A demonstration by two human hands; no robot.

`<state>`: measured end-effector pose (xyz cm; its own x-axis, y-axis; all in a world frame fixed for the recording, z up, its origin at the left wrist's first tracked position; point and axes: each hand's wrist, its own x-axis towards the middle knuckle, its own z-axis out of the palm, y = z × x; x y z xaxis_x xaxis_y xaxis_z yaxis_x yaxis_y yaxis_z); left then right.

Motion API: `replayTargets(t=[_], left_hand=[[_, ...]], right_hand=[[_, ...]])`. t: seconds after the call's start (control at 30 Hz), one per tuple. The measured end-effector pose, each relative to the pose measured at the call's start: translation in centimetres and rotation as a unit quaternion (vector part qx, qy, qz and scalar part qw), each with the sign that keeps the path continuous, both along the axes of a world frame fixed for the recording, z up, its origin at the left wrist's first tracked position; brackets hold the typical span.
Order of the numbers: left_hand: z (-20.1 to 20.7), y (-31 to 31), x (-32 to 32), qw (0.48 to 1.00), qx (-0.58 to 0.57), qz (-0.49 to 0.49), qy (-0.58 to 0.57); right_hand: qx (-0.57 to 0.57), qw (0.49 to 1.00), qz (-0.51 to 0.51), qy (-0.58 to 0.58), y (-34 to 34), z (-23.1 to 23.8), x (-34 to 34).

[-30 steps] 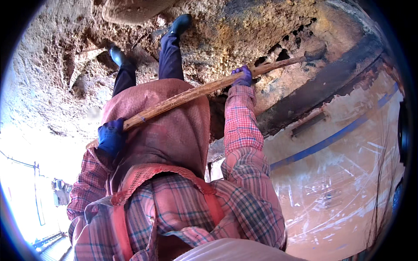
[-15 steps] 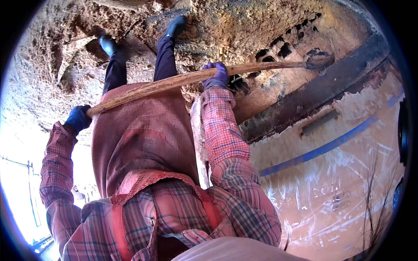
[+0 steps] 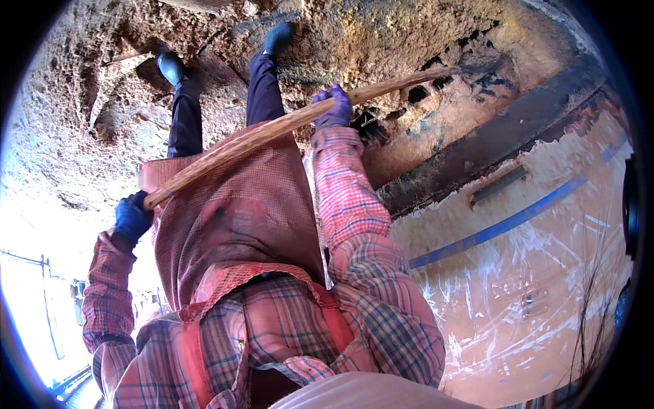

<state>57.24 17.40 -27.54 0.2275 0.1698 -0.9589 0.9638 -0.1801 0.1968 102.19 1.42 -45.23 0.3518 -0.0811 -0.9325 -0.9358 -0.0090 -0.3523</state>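
A long wooden handle [image 3: 252, 140] runs slantwise across the front of my brown apron [image 3: 238, 204]. My left hand [image 3: 132, 215], in a blue glove, is closed round its near left end. Farther along the shaft, my right hand [image 3: 334, 109] grips it in a purple-blue glove, fingers wrapped over the top. At the far right end is a dark metal head [image 3: 480, 68], low against the brown crumbly material [image 3: 381, 41]. Its shape is too unclear to tell what kind of tool this is.
My dark shoes [image 3: 278, 38] stand on the crumbly heap. Dark holes [image 3: 417, 94] break its surface near the tool's far end. To the right, a dark beam-like edge [image 3: 490, 146] borders a scuffed pale wall [image 3: 504, 286] with a blue stripe [image 3: 501, 228].
The tool's metal head has moved farther away and slightly left, off the dark edge. My left hand has come nearer and a little right, so the handle slants more steeply.
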Motion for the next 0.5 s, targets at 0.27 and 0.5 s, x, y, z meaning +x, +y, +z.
replayTargets(t=[0.27,0.5], left_hand=[[-0.1,3.0,-8.4,0.98,-0.141,0.075,0.117],[0.4,4.5,1.5,0.98,-0.182,-0.076,0.015]], right_hand=[[-0.121,0.992,0.038,-0.015,1.6,4.4,-5.9],[-0.292,0.956,-0.007,0.035,-2.9,3.5,-0.6]])
